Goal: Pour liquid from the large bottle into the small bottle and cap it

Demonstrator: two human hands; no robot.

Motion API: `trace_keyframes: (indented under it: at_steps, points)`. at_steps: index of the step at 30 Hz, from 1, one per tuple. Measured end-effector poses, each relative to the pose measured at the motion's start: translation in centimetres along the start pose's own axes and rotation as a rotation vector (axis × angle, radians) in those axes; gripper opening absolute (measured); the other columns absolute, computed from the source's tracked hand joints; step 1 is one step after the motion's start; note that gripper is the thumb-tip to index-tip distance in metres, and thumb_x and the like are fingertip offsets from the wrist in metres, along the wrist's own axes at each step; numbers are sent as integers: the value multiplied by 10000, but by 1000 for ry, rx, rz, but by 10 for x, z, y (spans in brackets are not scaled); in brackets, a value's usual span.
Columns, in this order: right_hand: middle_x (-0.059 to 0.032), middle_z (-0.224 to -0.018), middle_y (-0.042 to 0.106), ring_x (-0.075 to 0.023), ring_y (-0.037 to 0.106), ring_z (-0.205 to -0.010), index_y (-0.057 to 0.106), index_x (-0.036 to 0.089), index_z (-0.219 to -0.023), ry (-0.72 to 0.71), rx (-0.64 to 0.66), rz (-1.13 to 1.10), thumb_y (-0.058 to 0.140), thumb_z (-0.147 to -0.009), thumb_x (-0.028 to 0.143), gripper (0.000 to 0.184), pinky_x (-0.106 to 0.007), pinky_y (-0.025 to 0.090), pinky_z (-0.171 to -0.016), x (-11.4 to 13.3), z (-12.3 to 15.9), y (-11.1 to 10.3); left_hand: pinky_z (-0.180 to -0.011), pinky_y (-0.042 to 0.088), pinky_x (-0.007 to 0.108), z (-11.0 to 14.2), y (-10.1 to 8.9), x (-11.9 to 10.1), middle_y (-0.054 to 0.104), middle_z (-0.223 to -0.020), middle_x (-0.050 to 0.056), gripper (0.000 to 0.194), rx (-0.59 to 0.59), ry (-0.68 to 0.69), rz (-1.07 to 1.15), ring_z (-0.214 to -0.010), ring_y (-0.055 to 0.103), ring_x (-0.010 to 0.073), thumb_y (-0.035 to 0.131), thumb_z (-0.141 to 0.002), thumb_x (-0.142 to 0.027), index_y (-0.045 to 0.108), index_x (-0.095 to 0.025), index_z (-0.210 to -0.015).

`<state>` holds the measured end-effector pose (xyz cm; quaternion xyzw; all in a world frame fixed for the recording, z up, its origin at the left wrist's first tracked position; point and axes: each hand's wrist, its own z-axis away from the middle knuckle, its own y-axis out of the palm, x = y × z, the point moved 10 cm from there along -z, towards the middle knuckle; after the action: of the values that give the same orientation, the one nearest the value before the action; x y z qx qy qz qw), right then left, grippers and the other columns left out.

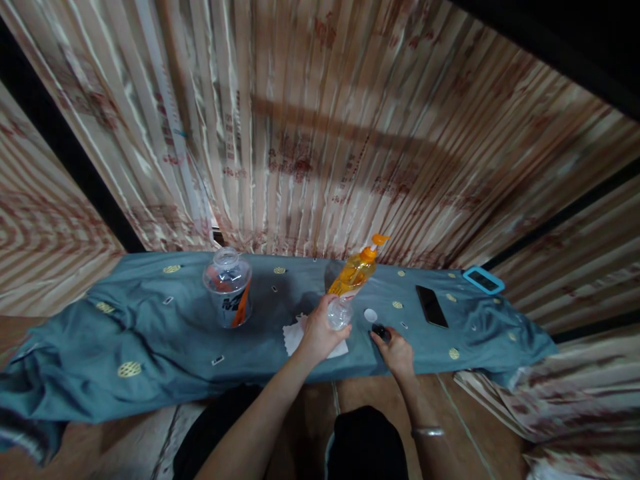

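My left hand (320, 329) is closed around a small clear plastic bottle (339, 313) at the front middle of the cloth-covered table. Right behind it stands a yellow pump bottle (354, 272) with an orange pump head. A white paper or tissue (293, 337) with a wavy edge lies partly under my left hand. To the right, my right hand (399, 351) has its fingers closed on a small black round object (381, 331), perhaps a cap; its exact kind is unclear. Just behind that lies a white round disc (370, 315).
A large clear plastic jar (227, 290) with an orange and black label stands at the left. A dark phone (431, 307) and a blue-framed device (483, 280) lie at the right. Patterned curtains (300, 133) hang behind the green tablecloth (165, 333).
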<state>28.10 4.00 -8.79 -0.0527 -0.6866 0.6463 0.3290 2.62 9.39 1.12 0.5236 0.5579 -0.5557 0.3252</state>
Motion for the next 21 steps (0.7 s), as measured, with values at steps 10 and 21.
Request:
trace_keyframes:
  at_steps: [10, 21]
  points:
    - [-32, -974, 591, -123, 561, -903, 565, 169, -1001, -55, 21, -133, 540, -797, 454, 351, -358, 479, -823, 7, -3, -5, -819, 468, 308, -3, -1, 1, 641, -963, 5, 502, 51, 47, 126, -895, 621, 196, 695, -575, -154, 496, -213, -1033]
    - [-69, -1137, 604, -123, 607, -893, 546, 197, -1101, -505, 128, -583, 594, -727, 527, 500, -350, 503, -851, 152, 57, -107, -807, 477, 303, -2, -8, -1, 651, -968, 5, 485, 57, 95, 133, -892, 629, 196, 682, -581, -145, 508, -209, -1029]
